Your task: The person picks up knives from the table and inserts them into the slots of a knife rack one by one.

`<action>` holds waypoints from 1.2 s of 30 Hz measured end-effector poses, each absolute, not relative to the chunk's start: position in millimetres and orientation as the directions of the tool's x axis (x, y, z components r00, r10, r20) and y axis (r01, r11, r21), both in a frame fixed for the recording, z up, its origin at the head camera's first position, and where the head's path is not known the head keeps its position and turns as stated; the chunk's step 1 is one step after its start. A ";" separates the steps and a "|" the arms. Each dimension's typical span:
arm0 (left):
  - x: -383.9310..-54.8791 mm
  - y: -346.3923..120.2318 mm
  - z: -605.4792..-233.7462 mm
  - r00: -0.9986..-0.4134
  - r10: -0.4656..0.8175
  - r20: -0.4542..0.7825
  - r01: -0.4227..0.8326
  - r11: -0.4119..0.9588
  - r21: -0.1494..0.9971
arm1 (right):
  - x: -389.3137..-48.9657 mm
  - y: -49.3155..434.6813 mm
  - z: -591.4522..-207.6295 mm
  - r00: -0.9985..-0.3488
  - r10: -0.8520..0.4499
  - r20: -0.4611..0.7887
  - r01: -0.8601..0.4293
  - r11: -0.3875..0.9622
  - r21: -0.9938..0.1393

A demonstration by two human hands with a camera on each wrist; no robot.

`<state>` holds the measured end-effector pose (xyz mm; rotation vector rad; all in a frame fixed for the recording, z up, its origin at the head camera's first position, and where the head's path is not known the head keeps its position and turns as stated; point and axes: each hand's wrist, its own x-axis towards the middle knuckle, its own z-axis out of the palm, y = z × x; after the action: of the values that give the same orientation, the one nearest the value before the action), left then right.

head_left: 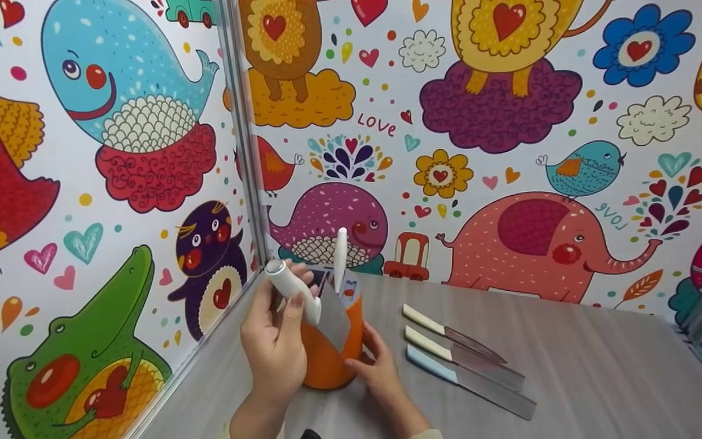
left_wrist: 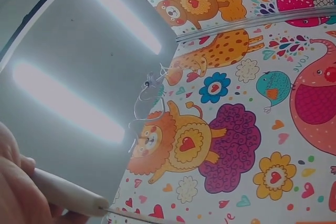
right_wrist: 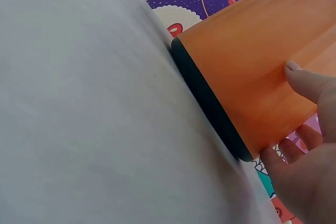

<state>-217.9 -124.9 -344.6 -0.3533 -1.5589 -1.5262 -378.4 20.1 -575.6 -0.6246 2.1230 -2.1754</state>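
Observation:
My left hand (head_left: 278,335) grips the white handle (left_wrist: 68,191) of a broad-bladed kitchen knife (head_left: 293,286). The knife's blade slants down in front of the orange knife block (head_left: 320,363); whether its tip is inside a slot I cannot tell. With thumb and fingers on opposite sides, my right hand (head_left: 381,366) holds the block low down, as the right wrist view also shows around the orange wall (right_wrist: 247,77). Another white handle (head_left: 341,253) sticks up from the top of the block. In the left wrist view my left hand (left_wrist: 21,195) is partly cut off.
Three knives lie side by side right of the block: a cream-handled one (head_left: 424,318) at the back, a second cream-handled one (head_left: 427,343), and a blue-handled one (head_left: 430,364) nearest. Patterned walls (head_left: 387,91) border the grey table (head_left: 601,347) at the left and back.

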 end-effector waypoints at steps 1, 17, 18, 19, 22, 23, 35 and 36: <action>-217.0 -124.9 -341.3 -0.543 -0.370 0.754 0.742 0.208 0.637 | -378.0 20.4 -576.9 -0.913 -0.305 0.270 -0.263 -0.067 -0.963; -258.2 -123.6 -306.7 -0.470 -0.297 0.831 0.762 0.339 0.552 | -378.9 24.3 -579.6 -0.880 -0.334 0.338 -0.326 -0.094 -0.941; -260.2 -122.1 -306.1 -0.474 -0.290 0.832 0.757 0.349 0.553 | -378.9 24.2 -579.4 -0.881 -0.332 0.337 -0.323 -0.098 -0.941; -261.9 -120.5 -305.5 -0.478 -0.282 0.832 0.752 0.359 0.553 | -378.8 24.0 -579.1 -0.882 -0.331 0.336 -0.319 -0.105 -0.942; -266.0 -115.8 -304.2 -0.488 -0.263 0.832 0.734 0.392 0.555 | -378.8 23.7 -577.8 -0.889 -0.328 0.320 -0.301 -0.109 -0.948; -268.1 -114.8 -304.5 -0.491 -0.262 0.831 0.728 0.401 0.557 | -379.0 24.2 -577.7 -0.891 -0.328 0.314 -0.296 -0.105 -0.949; -284.1 -114.3 -300.2 -0.526 -0.271 0.806 0.701 0.399 0.591 | -377.5 24.6 -574.5 -0.902 -0.325 0.284 -0.272 -0.082 -0.959; -284.8 -113.1 -299.0 -0.529 -0.272 0.804 0.692 0.410 0.594 | -377.5 24.9 -573.5 -0.903 -0.324 0.280 -0.269 -0.080 -0.960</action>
<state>-284.8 -113.1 -299.0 -0.3689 -1.7249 -1.2845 -377.5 24.9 -573.5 -0.6787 2.1038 -2.1761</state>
